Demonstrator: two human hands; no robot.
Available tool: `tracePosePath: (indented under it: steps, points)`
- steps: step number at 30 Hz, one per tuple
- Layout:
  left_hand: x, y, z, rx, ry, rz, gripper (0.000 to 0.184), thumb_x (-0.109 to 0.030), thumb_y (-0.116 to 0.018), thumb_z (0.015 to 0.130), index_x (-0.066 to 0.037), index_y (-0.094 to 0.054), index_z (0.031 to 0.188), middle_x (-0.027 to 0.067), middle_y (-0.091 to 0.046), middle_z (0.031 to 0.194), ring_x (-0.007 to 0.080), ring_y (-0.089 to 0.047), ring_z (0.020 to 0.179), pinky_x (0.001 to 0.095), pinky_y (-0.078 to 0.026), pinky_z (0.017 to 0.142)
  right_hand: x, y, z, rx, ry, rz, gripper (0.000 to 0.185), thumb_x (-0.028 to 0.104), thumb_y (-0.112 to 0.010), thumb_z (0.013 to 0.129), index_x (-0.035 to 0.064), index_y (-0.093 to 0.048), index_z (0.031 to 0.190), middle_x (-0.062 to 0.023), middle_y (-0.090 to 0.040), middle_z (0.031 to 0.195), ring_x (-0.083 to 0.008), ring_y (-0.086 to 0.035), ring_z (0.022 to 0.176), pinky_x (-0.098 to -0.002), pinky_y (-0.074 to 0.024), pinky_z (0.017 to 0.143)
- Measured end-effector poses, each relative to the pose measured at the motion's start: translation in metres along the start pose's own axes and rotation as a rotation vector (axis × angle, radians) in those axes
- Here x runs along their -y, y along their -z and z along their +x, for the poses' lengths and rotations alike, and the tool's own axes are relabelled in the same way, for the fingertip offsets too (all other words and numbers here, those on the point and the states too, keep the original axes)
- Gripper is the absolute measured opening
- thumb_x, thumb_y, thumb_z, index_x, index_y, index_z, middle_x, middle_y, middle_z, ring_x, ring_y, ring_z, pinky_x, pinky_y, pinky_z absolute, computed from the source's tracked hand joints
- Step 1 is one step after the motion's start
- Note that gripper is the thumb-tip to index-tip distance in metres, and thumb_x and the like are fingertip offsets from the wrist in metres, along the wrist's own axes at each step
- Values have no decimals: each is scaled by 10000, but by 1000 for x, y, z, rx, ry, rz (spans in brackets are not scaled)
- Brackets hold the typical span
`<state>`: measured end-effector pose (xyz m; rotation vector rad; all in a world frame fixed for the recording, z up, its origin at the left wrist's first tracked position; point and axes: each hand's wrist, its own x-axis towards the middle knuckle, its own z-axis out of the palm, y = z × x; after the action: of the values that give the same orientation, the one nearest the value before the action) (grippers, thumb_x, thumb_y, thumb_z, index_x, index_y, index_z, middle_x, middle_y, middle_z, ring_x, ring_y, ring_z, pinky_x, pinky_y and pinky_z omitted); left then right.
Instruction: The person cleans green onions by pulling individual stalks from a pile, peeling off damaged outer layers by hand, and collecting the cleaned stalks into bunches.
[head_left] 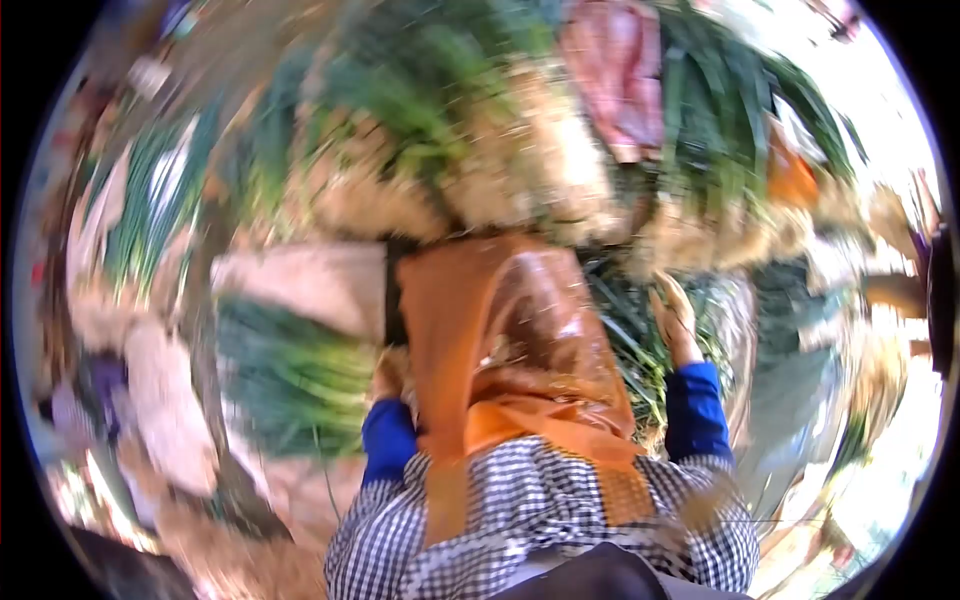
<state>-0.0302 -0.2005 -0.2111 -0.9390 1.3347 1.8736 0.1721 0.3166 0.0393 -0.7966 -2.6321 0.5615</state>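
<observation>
My left hand is beside the pale ends of a bunch of green onions, left of my lap. Its fingers are blurred and partly hidden, so whether it grips the stalks does not show. On the other side, my right hand is open with its fingers stretched forward. Nothing shows in it. Loose green leaves lie close by, between that hand and my lap. An orange-brown apron, wet and shiny in the middle, covers my lap.
In front of me are large heaps of green onions with their root ends toward me. A pink cloth or sack lies among them. More green onions are at the left, and an orange bag is at the right. Much is motion-blurred.
</observation>
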Motion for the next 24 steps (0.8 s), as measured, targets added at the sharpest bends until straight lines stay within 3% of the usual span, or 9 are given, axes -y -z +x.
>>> tracePosePath:
  steps: [3,5,13,15,17,20,21,22,24]
  points:
    - [16,53,38,199,65,-109,456,-282,-460,873,-121,-441,1300,100,-512,1235,247,-510,1055,353,-418,875,-63,10,59,-238,-189,18,199,167,-596,821,81,-625,998,-130,-633,914,-299,-603,864,-354,-472,749]
    - [-16,-15,-38,-498,-679,400,451,-145,-506,857,-16,-411,1279,143,-498,1210,222,-495,1036,319,-420,853,-62,30,98,-342,-204,41,191,213,-586,827,75,-642,948,-138,-639,874,-296,-611,848,-356,-471,742]
    - [-114,-291,-215,344,-1008,387,302,-173,-489,908,-12,-524,1161,89,-589,1041,171,-590,897,267,-476,784,-136,-30,174,-205,75,-91,225,25,-763,604,92,-548,617,-121,-548,657,-302,-552,628,-357,-426,529]
    - [-93,-343,-260,572,-852,470,284,-160,-484,913,-16,-528,1154,81,-601,1003,171,-595,906,267,-479,792,-118,9,157,-504,513,41,148,36,-714,690,62,-570,714,-94,-580,690,-263,-573,641,-331,-462,557]
    - [-55,-380,-262,904,-784,531,291,-157,-485,912,-33,-516,1173,82,-578,1078,174,-581,952,277,-478,806,-124,1,128,-27,-507,1204,193,95,-643,805,22,-547,956,-46,-599,775,-149,-583,702,-292,-513,624]
    - [19,-421,-266,976,-276,566,349,-126,-504,902,-61,-450,1241,89,-560,1105,183,-545,1024,305,-476,823,-28,30,62,135,-697,1062,97,109,-625,819,24,-590,851,-53,-603,781,-127,-571,672,-251,-487,579]
    - [44,-426,-257,936,-90,572,380,-117,-510,899,-65,-420,1265,91,-559,1101,187,-535,1040,316,-476,828,-43,-15,39,-8,-851,1748,84,107,-626,818,24,-608,817,-35,-595,765,-138,-570,718,-249,-481,636]
    - [68,-422,-237,987,156,432,389,-107,-507,898,-66,-405,1270,99,-552,1108,192,-538,1032,312,-478,824,-1,0,14,169,-682,936,125,140,-629,825,16,-617,832,-25,-595,764,-139,-563,763,-239,-470,692]
    - [97,-406,-196,1350,602,8,372,-80,-491,896,-67,-394,1255,109,-560,1080,185,-576,903,277,-499,733,9,10,-2,199,-678,1032,190,221,-640,833,32,-621,841,5,-582,681,-106,-535,640,-227,-458,617]
